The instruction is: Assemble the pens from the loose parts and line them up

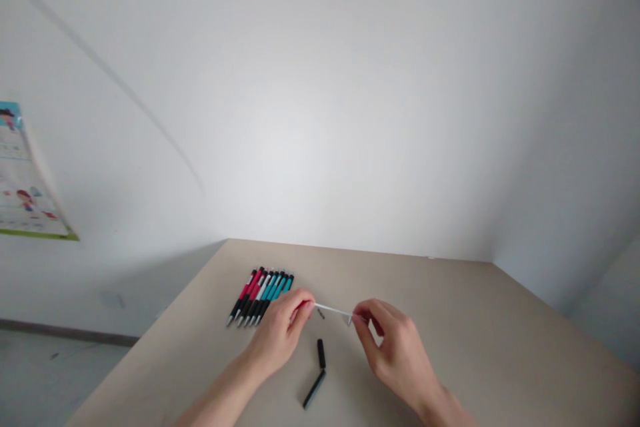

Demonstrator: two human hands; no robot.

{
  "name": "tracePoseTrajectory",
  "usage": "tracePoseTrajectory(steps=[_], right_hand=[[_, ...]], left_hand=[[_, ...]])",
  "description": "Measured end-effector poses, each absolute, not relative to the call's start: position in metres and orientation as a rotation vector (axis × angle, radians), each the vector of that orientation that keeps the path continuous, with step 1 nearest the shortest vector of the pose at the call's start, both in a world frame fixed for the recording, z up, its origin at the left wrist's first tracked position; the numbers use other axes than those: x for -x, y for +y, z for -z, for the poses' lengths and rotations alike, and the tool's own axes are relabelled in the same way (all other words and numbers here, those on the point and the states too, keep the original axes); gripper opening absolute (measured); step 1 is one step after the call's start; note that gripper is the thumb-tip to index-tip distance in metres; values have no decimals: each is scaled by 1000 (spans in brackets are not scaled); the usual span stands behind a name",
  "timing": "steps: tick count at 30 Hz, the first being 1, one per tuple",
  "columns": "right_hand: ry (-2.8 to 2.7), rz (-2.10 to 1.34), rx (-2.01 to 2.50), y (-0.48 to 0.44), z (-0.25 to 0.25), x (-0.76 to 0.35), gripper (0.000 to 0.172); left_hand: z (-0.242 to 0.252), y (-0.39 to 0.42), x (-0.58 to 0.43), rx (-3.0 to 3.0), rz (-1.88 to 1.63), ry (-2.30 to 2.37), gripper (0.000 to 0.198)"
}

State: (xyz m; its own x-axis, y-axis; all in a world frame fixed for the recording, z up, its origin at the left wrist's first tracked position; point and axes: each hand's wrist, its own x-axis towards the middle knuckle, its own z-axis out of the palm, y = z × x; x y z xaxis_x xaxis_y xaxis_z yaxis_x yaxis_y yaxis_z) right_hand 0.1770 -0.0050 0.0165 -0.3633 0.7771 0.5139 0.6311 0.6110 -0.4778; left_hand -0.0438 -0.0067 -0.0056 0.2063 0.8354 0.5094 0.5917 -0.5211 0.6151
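A thin white rod stretches between my two hands above the table. My left hand pinches its left end, and my right hand pinches the right end between thumb and fingers. Just under the rod lie small dark parts, too small to make out. Nearer to me, a short black piece and a longer dark piece rest on the table, their ends nearly touching. Beyond my left hand, several pens in red, white and blue with black grips lie side by side.
The beige table meets a white wall at its far edge. A poster hangs on the wall at the far left. Floor shows below it, beyond the table's left edge.
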Motion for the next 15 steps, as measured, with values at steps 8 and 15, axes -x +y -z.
tracePoseTrajectory(steps=[8, 15], right_hand=[[-2081, -201, 946, 0, -13, -177, 22], [-2238, -169, 910, -3, -7, -168, 24]], left_hand=[[5, -9, 44, -2343, -1029, 1287, 17], [6, -12, 41, -2414, -881, 1244, 12]])
